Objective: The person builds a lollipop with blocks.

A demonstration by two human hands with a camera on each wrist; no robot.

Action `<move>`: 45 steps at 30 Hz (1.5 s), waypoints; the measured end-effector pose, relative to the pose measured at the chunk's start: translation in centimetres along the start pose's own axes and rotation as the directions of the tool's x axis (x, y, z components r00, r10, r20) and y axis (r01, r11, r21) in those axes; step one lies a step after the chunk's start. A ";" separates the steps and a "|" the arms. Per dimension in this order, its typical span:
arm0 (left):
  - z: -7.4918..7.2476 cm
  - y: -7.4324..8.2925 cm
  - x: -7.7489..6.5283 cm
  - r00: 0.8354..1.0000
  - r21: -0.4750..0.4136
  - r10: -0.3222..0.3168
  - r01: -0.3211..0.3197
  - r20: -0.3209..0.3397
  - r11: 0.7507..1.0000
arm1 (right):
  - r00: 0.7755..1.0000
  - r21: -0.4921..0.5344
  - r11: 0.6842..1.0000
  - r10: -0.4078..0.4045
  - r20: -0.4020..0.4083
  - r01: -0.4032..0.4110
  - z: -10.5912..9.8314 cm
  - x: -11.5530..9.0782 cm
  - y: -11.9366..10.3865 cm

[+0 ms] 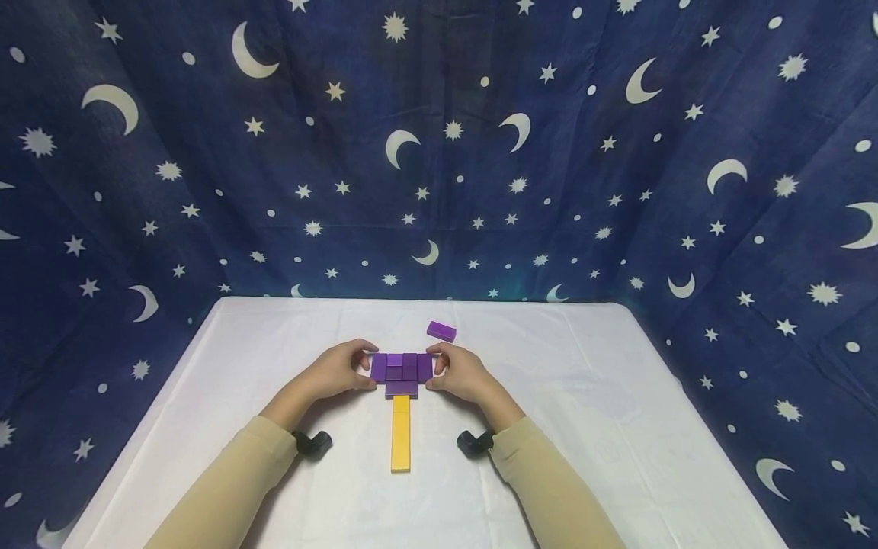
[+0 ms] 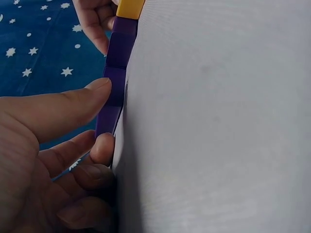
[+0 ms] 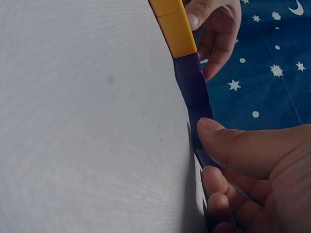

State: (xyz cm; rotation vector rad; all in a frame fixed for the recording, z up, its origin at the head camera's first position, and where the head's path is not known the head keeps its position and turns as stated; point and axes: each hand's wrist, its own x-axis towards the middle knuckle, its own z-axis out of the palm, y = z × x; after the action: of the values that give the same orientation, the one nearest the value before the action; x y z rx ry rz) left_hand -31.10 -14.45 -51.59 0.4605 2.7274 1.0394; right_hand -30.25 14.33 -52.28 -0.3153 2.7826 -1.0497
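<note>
Several flat purple blocks (image 1: 402, 367) lie side by side on the white table, forming a compact group. Below its middle, a straight yellow strip (image 1: 401, 438) of blocks runs toward the near side. My left hand (image 1: 341, 367) grips the purple block (image 2: 115, 86) at the group's left end, thumb on the near edge and fingers round the far side. At the opposite end my right hand (image 1: 461, 370) holds another purple block (image 3: 198, 127) the same way. The far-side fingertips are partly hidden in both wrist views.
One loose purple block (image 1: 441, 331) lies tilted behind the group, slightly to the right. A white cloth (image 1: 583, 396) covers the table. Dark blue curtains (image 1: 439, 168) with moons and stars hang behind and at the sides. Each wrist wears a small black camera (image 1: 313, 445).
</note>
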 end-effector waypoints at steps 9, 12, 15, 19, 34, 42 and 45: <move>0.0 -0.1 0.1 1.000 -0.008 0.002 -0.002 -0.006 1.000 | 1.000 0.009 1.000 0.011 0.003 -0.011 0.0 0.0 -0.1; 0.1 -0.2 0.1 1.000 -0.008 -0.002 0.002 -0.009 1.000 | 1.000 0.010 1.000 0.016 0.005 -0.016 0.0 -0.1 -0.1; 0.1 -0.2 0.1 1.000 -0.009 -0.002 0.002 -0.009 1.000 | 1.000 0.008 1.000 0.013 0.005 -0.013 0.0 -0.1 -0.1; 0.1 -0.3 0.1 1.000 -0.014 -0.008 0.008 -0.009 1.000 | 1.000 0.000 1.000 0.010 0.004 -0.010 0.0 0.0 -0.1; 0.0 -0.1 0.1 1.000 -0.016 -0.029 0.029 0.002 0.999 | 1.000 0.007 1.000 0.011 0.007 -0.011 -0.1 -0.2 -0.4; -0.1 0.0 0.0 0.999 -0.017 -0.043 0.043 0.002 0.999 | 1.000 0.031 1.000 0.001 0.025 -0.002 -0.2 0.0 0.1; -0.1 0.1 0.0 0.999 -0.009 -0.046 0.046 0.000 0.999 | 0.999 0.049 0.999 0.000 0.032 -0.002 -0.3 0.0 0.1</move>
State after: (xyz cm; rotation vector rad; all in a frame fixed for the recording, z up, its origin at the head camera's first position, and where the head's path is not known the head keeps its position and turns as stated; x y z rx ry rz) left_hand -31.09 -14.46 -51.42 0.3937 2.7193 1.0394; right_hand -30.28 14.61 -52.07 -0.3218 2.7237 -1.1012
